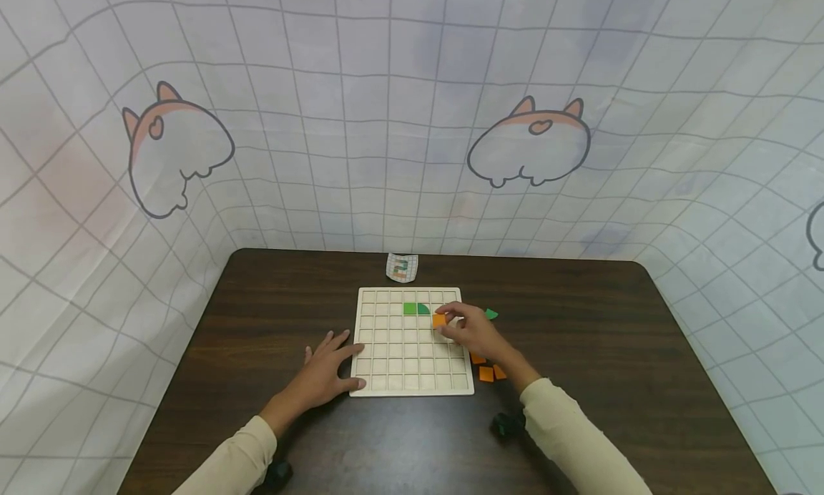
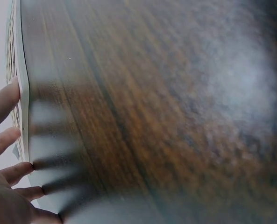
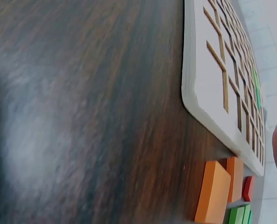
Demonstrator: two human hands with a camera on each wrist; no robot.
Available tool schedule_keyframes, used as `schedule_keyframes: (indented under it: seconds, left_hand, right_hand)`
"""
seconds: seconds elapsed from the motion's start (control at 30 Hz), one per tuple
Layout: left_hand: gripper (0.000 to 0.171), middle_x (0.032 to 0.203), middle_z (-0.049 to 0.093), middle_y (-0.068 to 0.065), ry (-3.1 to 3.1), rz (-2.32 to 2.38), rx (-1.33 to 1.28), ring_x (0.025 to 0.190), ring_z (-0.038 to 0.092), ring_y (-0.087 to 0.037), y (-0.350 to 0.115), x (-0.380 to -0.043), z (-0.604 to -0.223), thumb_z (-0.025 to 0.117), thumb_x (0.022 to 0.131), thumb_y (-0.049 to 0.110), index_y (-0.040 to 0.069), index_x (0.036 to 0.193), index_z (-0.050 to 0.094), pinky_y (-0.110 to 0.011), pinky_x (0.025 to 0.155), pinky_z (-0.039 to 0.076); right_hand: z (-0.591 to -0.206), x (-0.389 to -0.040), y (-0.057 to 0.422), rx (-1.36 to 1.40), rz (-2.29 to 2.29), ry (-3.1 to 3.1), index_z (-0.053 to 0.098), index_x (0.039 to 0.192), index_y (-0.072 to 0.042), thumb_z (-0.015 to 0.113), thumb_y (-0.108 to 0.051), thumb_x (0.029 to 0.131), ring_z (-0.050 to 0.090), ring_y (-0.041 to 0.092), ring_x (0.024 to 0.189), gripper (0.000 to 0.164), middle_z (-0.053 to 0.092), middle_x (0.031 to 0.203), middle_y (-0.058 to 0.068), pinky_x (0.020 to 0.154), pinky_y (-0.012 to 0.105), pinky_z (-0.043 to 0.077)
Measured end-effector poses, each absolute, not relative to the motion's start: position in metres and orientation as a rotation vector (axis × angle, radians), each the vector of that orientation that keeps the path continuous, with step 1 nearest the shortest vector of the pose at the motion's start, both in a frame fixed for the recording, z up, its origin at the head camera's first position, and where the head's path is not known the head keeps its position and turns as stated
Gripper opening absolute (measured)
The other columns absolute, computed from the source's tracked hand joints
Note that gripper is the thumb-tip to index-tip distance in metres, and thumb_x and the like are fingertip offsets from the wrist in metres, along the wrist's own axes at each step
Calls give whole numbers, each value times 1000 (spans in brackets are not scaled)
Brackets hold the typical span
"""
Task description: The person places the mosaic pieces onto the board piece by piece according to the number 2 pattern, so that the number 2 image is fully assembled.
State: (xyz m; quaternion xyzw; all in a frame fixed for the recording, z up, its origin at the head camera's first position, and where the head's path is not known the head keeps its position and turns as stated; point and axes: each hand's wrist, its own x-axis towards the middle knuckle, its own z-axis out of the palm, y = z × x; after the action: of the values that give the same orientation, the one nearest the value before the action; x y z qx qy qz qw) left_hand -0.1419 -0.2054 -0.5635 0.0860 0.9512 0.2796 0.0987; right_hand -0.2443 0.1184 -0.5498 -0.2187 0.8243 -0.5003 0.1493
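A pale square board (image 1: 412, 387) with a grid of recessed cells lies on the dark wooden table. Two pieces sit in its upper rows: a light green square tile (image 1: 410, 308) and a darker green tile with a curved edge (image 1: 423, 309). My right hand (image 1: 473, 329) pinches an orange tile (image 1: 439, 320) between thumb and fingers over the board's right part. My left hand (image 1: 322, 372) rests at the left edge, fingers spread, with thumb and a fingertip touching the rim. In the left wrist view, fingers (image 2: 5, 100) lie along the board's side.
Several orange tiles (image 1: 486, 374) lie beside the board's lower right corner. A green piece (image 1: 491, 314) is right of the right hand. A small paper card (image 1: 402, 267) with a coloured pattern lies behind the board. A dark object (image 1: 505, 425) sits near the right sleeve.
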Motion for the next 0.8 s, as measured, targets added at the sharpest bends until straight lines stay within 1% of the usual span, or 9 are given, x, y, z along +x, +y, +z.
schedule_keyframes:
  seconds: [0.17, 0.27, 0.43, 0.53, 0.63, 0.73, 0.8]
  left_hand:
    - [70, 160, 37, -19, 2813, 825, 255, 150, 23, -49, -205, -142, -562, 83, 81, 40, 17, 142, 58, -83, 106, 12]
    - [70, 159, 37, -19, 2810, 823, 250, 150, 23, -49, -205, -142, -561, 83, 81, 40, 17, 142, 58, -83, 106, 12]
    - [70, 160, 36, -19, 2809, 827, 248, 150, 23, -49, -205, -141, -561, 83, 81, 40, 17, 142, 58, -83, 106, 12]
    - [70, 160, 37, -19, 2811, 831, 252, 150, 23, -49, -205, -140, -560, 83, 81, 40, 16, 142, 58, -83, 106, 12]
    - [70, 160, 37, -18, 2811, 838, 255, 150, 23, -49, -205, -140, -560, 83, 82, 40, 16, 142, 58, -83, 107, 12]
    - [69, 160, 37, -18, 2810, 838, 249, 150, 22, -49, -205, -140, -561, 83, 81, 40, 17, 142, 59, -82, 107, 12]
    - [69, 160, 37, -18, 2810, 833, 244, 150, 22, -49, -204, -140, -561, 83, 81, 41, 17, 142, 59, -82, 107, 12]
  right_hand:
    - [-549, -247, 112, -655, -1435, 2354, 64, 127, -4, 68, -9, 96, 60, 24, 59, 32, 60, 106, 16, 57, 33, 55]
    - [-548, -249, 106, -658, -1423, 2358, 64, 128, -4, 68, -8, 95, 58, 20, 58, 33, 61, 106, 16, 57, 31, 54]
    - [-550, -255, 95, -635, -1405, 2347, 65, 127, -5, 69, -11, 95, 55, 13, 57, 33, 61, 104, 13, 55, 26, 50]
    - [-551, -259, 87, -629, -1406, 2330, 66, 125, -5, 71, -13, 95, 57, 14, 60, 32, 61, 102, 11, 54, 25, 47]
    - [-553, -264, 80, -635, -1405, 2327, 67, 122, -6, 72, -15, 94, 56, 14, 59, 30, 62, 98, 9, 53, 25, 46]
    - [-553, -268, 73, -637, -1369, 2351, 67, 122, -8, 69, -14, 96, 50, 12, 54, 27, 63, 95, 7, 53, 25, 43]
    - [-553, -271, 68, -624, -1336, 2375, 67, 123, -9, 68, -15, 96, 48, 10, 52, 27, 64, 96, 5, 53, 24, 46]
